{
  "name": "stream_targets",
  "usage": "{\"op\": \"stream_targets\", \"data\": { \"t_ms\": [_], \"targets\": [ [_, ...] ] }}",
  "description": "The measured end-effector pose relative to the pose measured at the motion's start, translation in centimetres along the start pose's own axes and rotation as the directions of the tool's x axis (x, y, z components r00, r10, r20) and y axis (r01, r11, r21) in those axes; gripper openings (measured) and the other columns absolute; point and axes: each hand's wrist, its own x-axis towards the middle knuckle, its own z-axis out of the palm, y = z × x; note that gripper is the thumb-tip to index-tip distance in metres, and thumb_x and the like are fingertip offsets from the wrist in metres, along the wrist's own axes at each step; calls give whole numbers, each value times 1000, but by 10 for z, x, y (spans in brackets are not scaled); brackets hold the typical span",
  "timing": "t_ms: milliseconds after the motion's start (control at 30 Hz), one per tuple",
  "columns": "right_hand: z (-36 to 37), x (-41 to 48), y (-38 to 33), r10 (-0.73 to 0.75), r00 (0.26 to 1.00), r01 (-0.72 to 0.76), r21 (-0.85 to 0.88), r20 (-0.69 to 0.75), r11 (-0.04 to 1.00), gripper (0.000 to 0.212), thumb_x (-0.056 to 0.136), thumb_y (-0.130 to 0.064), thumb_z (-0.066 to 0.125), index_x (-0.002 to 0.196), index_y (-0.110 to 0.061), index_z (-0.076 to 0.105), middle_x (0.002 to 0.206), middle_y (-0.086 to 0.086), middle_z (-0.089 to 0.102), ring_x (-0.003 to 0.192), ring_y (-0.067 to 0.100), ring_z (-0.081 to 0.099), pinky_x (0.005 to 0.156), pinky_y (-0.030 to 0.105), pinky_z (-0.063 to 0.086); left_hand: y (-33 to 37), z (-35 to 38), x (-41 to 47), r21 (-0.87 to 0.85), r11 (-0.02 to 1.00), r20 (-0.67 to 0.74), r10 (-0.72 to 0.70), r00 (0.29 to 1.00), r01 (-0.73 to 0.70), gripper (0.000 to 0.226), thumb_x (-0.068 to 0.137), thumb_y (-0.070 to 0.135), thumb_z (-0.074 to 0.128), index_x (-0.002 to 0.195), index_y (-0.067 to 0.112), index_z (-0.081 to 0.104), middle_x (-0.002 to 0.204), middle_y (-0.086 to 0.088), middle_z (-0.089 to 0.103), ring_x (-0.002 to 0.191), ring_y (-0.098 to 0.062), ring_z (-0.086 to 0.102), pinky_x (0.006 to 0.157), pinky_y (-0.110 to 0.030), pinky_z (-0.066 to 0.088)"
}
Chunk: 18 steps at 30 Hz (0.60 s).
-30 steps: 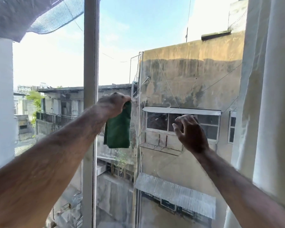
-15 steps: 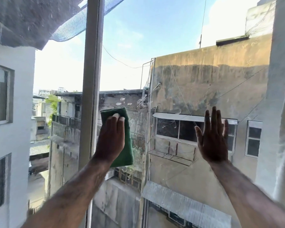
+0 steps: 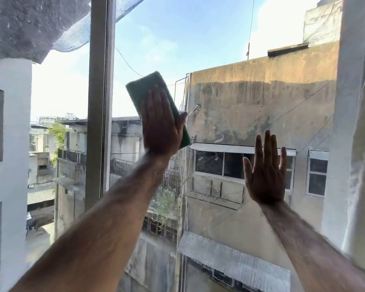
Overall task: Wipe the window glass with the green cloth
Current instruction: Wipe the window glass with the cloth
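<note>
My left hand (image 3: 160, 125) lies flat on the folded green cloth (image 3: 142, 86) and presses it against the window glass (image 3: 198, 49), at middle height just right of the frame post. The cloth sticks out above my fingertips and a strip shows beside my thumb. My right hand (image 3: 266, 175) rests flat on the same pane, lower and to the right, fingers up and slightly apart, holding nothing. Smears and specks show on the glass between and right of the hands.
A grey vertical window frame post (image 3: 98, 102) stands left of the cloth. A pale curtain (image 3: 360, 144) hangs along the right edge. Through the glass are weathered buildings, a netted overhang at top left and sky.
My left hand flattened onto the cloth and slid it up and to the right across the glass. My right hand opened and settled flat on the pane.
</note>
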Motion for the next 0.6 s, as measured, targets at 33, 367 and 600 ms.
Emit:
{"op": "stream_targets", "data": {
  "t_ms": [33,367,600],
  "targets": [
    [0,0,0,-6,1000,6,4,-4,1000,68,113,-46,25,168,-7,17,177,16,11,166,30,12,133,58,16,19,5,-5,-8,998,-2,70,998,-70,91,104,66,29,160,-6,26,170,-25,24,160,-37,21,130,-53,20],
    [-1,2,1,-11,1000,12,38,-4,999,69,113,-49,20,168,-9,15,178,14,11,166,29,12,133,58,15,-43,5,-182,69,921,212,362,908,-383,83,108,62,27,161,-2,26,172,-21,19,160,-36,20,125,-56,34],
    [-1,-1,-1,-10,999,12,38,-45,999,67,113,-46,28,167,-8,21,177,15,16,165,29,14,134,55,14,-37,2,-8,55,995,1,-87,996,87,85,108,62,20,162,-3,19,172,-23,21,161,-37,18,131,-55,18]
  ]
}}
